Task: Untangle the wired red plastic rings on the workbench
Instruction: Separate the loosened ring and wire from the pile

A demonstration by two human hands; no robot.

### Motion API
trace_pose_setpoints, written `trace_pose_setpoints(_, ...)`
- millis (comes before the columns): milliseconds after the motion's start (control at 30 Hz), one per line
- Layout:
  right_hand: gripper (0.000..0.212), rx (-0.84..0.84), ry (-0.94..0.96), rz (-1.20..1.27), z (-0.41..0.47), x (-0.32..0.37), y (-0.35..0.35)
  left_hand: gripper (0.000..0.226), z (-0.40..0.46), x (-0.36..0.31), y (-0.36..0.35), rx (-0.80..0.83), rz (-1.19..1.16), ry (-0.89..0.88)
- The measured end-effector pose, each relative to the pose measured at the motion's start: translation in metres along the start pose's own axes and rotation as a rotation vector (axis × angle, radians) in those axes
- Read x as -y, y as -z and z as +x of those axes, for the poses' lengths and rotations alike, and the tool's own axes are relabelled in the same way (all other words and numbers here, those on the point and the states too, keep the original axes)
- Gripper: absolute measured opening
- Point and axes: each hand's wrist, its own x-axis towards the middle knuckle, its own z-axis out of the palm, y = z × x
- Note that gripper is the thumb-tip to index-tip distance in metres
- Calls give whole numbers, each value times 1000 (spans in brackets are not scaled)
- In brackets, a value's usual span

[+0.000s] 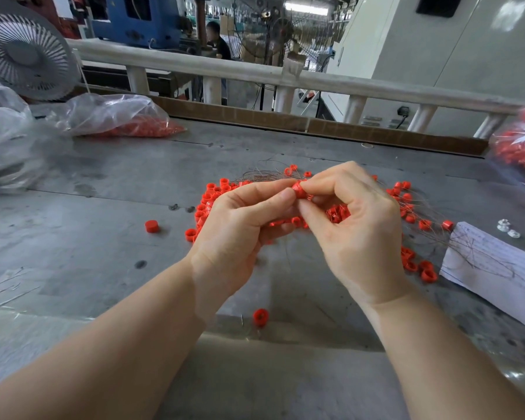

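Red rings [335,212], many trailing thin wire, lie in a loose heap on the grey table [103,189], mostly under and around both hands. One ring [299,189] is lifted above the heap: the left hand [240,225] pinches it between thumb and forefinger, and the right hand [355,225] nips it from the other side with curled fingers [322,181]. To free it cleanly, I would hold the ring steady with the left, follow its wire [264,174] back with the right, and ease it out slowly; a sharp tug would likely tighten neighbouring loops.
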Motion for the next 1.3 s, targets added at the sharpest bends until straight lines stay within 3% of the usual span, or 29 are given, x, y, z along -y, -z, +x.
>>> trace_pose_setpoints(933,6,-32,-161,66,1,3,-2,15,-1,2,-5,-37,-64,-137)
trace_pose_setpoints(1300,7,-18,-110,38,1,6,-3,16,0,2,-5,-72,-17,-138)
